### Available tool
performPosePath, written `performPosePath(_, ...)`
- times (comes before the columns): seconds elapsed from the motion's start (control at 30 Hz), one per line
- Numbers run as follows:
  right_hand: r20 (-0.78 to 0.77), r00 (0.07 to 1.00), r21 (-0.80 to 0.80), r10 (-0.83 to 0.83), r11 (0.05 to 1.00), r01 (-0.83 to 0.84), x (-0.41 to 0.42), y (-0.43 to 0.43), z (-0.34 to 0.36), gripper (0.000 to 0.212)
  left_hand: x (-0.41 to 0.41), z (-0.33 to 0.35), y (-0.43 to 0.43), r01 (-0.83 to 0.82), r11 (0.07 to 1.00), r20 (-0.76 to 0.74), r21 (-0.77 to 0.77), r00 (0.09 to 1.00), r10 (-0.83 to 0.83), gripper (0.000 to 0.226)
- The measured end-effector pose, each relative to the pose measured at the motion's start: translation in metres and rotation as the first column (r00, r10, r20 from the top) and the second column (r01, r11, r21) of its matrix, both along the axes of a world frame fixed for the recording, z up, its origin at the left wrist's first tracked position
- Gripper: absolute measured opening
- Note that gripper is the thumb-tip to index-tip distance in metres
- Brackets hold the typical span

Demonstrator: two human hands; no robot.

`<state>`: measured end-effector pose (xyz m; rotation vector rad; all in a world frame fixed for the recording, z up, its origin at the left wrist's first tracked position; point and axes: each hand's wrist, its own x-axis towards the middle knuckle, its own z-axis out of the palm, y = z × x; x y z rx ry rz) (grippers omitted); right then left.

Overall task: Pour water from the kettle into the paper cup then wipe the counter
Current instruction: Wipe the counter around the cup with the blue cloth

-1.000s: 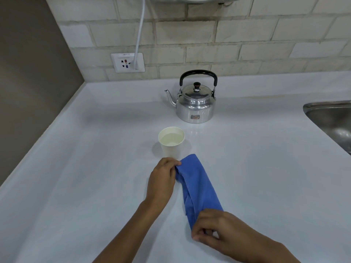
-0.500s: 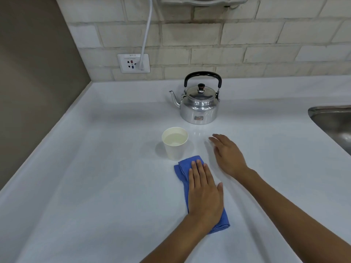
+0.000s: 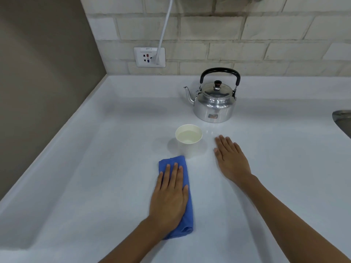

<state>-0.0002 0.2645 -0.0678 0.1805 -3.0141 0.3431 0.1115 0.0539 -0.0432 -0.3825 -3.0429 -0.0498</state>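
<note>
A white paper cup [image 3: 188, 148] with water in it stands mid-counter. Behind it to the right sits a shiny metal kettle [image 3: 214, 108], its black handle upright and its spout pointing left. A folded blue cloth [image 3: 187, 213] lies lengthwise just in front of the cup and a little to its left. My left hand [image 3: 169, 196] lies flat, palm down, pressing on the cloth. To the right of the cup, my right hand [image 3: 231, 161] rests flat on the bare white counter [image 3: 95, 168] with its fingers spread and nothing in it.
A steel sink [image 3: 344, 121] edge shows at the far right. On the brick back wall is a socket [image 3: 149, 57] with a white cable [image 3: 164, 27] plugged in. A brown wall borders the counter on the left.
One second ago both hands held the cloth's ends. My right hand let go and settled on the counter beside the cup. My left hand flattened on the cloth and slid it leftward.
</note>
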Motion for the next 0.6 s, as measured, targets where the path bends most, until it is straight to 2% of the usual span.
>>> performPosePath(0.1, 0.005, 1.000, 0.004, -0.006, 1.000, 0.006, 0.000, -0.002, -0.001, 0.049, -0.020, 0.002, -0.039, -0.068, 0.997, -0.013, 0.020, 0.998, 0.069, 0.051)
performPosePath(0.2, -0.003, 1.000, 0.017, -0.022, 1.000, 0.022, 0.000, -0.004, -0.002, 0.049, -0.058, 0.002, -0.054, -0.163, 0.981, 0.120, 0.106, 0.981, 0.150, 0.052)
performPosePath(0.23, -0.003, 1.000, 0.019, -0.025, 0.999, 0.025, 0.000, -0.004, -0.002, 0.049, -0.069, 0.000, -0.048, -0.177, 0.976, 0.118, 0.126, 0.980, 0.163, 0.053)
performPosePath(0.37, -0.002, 1.000, 0.021, -0.018, 1.000, 0.018, -0.001, -0.004, -0.002, 0.049, -0.083, -0.006, -0.021, -0.099, 0.981, 0.038, 0.168, 0.995, 0.094, 0.051)
performPosePath(0.47, -0.006, 1.000, 0.009, -0.015, 1.000, 0.015, -0.001, -0.002, -0.002, 0.049, -0.067, -0.018, -0.039, -0.025, 0.964, 0.029, 0.265, 0.999, 0.018, 0.051)
performPosePath(0.53, -0.010, 1.000, 0.009, -0.016, 1.000, 0.016, -0.001, -0.002, -0.002, 0.049, -0.062, -0.022, -0.056, -0.032, 0.938, 0.026, 0.346, 0.999, 0.025, 0.052)
performPosePath(0.6, -0.010, 1.000, 0.010, -0.018, 1.000, 0.018, 0.000, -0.002, -0.002, 0.049, -0.071, -0.023, -0.067, -0.075, 0.932, 0.023, 0.353, 0.997, 0.072, 0.054)
